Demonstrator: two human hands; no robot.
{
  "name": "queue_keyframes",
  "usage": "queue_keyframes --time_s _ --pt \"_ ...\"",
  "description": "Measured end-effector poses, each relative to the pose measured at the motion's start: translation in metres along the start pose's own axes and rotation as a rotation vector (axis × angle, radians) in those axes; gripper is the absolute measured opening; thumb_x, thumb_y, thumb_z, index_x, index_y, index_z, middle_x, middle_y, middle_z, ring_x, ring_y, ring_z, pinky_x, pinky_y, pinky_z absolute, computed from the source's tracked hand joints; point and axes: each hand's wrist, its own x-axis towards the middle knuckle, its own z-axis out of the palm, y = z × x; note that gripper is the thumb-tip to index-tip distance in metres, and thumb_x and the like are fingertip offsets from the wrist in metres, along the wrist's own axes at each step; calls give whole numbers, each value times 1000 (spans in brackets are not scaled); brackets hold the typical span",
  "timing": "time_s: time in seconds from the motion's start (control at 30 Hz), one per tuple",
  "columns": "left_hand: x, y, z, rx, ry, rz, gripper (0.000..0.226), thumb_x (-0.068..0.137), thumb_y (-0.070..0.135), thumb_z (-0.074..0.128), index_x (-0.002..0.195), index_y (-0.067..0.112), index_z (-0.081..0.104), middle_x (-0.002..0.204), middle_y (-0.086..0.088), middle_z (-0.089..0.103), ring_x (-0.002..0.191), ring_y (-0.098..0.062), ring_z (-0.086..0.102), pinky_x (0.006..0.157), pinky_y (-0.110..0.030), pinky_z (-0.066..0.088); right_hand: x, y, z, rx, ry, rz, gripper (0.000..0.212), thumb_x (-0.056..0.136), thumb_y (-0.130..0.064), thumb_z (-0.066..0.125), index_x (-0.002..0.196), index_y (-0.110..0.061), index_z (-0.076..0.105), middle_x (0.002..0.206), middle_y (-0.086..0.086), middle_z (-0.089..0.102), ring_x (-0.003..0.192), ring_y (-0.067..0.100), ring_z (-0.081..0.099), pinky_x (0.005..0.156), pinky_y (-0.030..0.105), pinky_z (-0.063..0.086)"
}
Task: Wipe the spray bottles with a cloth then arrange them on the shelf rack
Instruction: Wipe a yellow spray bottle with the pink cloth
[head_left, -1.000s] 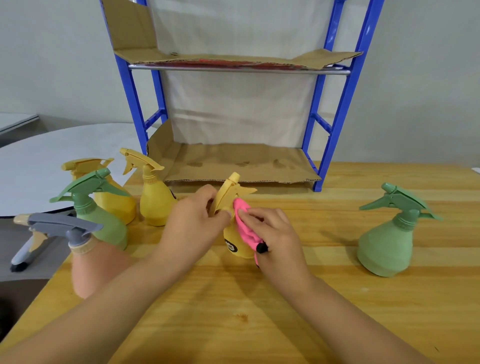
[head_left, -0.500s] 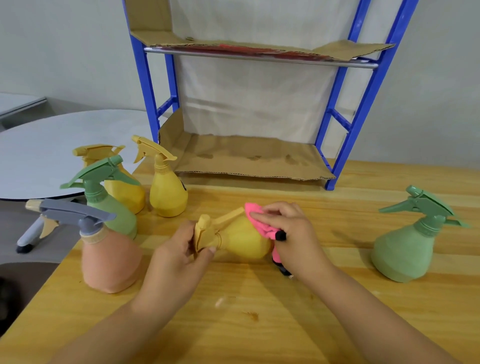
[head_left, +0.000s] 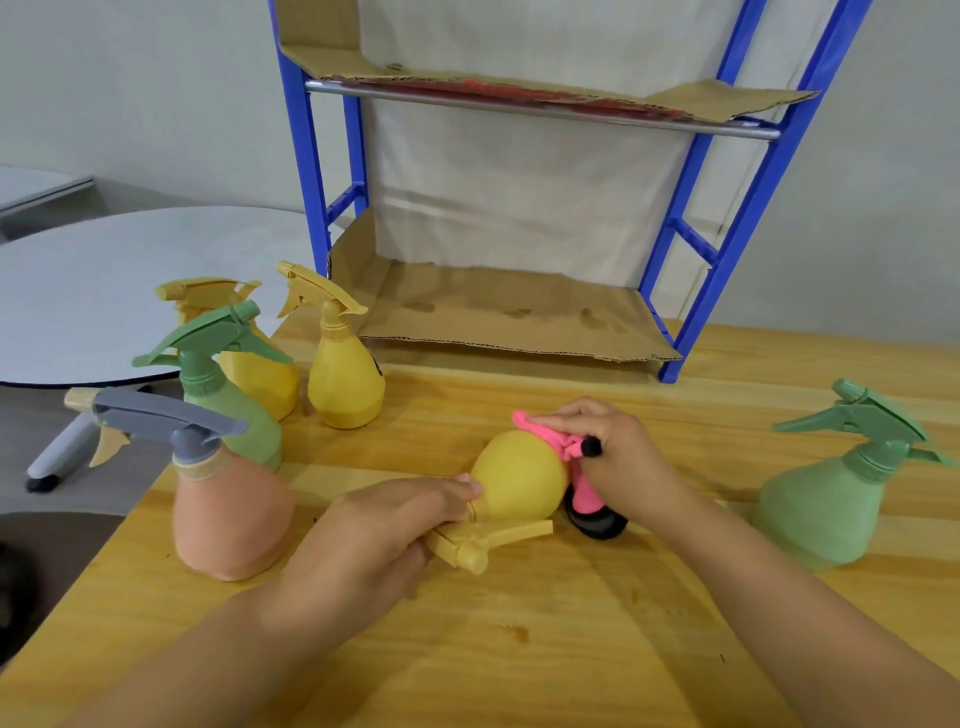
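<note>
Wooden table (head_left: 571, 649), mid-frame: yellow bottle (head_left: 519, 475) is sideways now, left hand (head_left: 374, 535) grips its neck, right hand (head_left: 623, 462) pinches cloth (head_left: 545, 431), wiping the base.

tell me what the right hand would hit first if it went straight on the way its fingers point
The right hand points left with the pink cloth pressed on the tipped yellow bottle, so that bottle likely comes first.

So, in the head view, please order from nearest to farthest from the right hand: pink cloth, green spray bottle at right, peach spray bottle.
1. Pink cloth: held in the right hand.
2. Green spray bottle: to its right, apart.
3. Peach spray bottle: far left side.
</note>
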Motion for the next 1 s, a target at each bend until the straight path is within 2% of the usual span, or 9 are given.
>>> queue_keyframes --time_s 0.1,0.2,0.3,0.43,0.57,0.67,0.73,0.87,1.0 --pt "4 -5 -4 31 -49 60 41 67 -5 57 101 18 57 120 6 64 119 -1 51 99 -17 43 2 -14 0 -97 -25 -93 78 69 25 44 102 -43 64 96 -18 55 101 14 46 86 19 35" --pt "10 -9 -9 60 -118 89 51 56 -14 68 97 15 61 117 5 66 116 -4 54 98 -18 43 3 -35 3 -256 -112 -287 52 75 13 58 104 -28 71 92 -17 55 93 16 43 80 11 32" --pt "17 -8 -16 100 -180 119 53 58 -8 70 99 24 56 118 10 66 111 -5 59 84 -26 52 5 -56 7 -344 -241 -365 34 84 -4 62 106 -28 71 91 -15 52 91 20 43 79 27 40" --pt "26 -3 -19 147 -227 267 31 75 5 57 98 26 56 115 11 67 110 -6 60 90 -23 47 19 -58 -1 -473 -372 -271 44 84 2 52 106 -31 70 94 -12 56 93 18 44 82 25 36" --pt "29 2 -16 252 -283 380 20 74 7 71 86 20 65 114 11 68 111 -7 60 91 -25 45 25 -44 -18 -317 -428 -15 57 76 16 43 99 -27 74 83 -19 57 80 -1 51 67 9 39" --pt "31 5 -17 274 -323 411 19 73 11 72 86 22 64 117 11 67 112 -8 59 94 -25 41 23 -34 -30 -152 -415 158 64 75 17 36 89 -31 75 95 -15 68 95 9 61 81 26 54" --pt "32 7 -17 278 -349 420 16 74 13 71 86 22 65 117 12 66 112 -8 58 96 -22 38 20 -32 -33 -98 -412 217 65 74 17 35 87 -33 76 97 -12 71 99 17 62 87 40 53" --pt "33 10 -12 281 -415 414 11 79 17 64 87 24 65 119 13 64 115 -6 55 93 -22 45 14 -43 -32 -77 -393 128 63 74 18 36 92 -27 76 97 -10 66 95 11 59 77 25 51" --pt "31 10 -6 243 -445 394 12 81 19 50 88 25 58 118 13 64 116 -6 53 84 -21 52 6 -61 -20 -143 -502 -42 61 72 18 41 89 -30 75 101 -5 62 95 20 60 71 30 54"
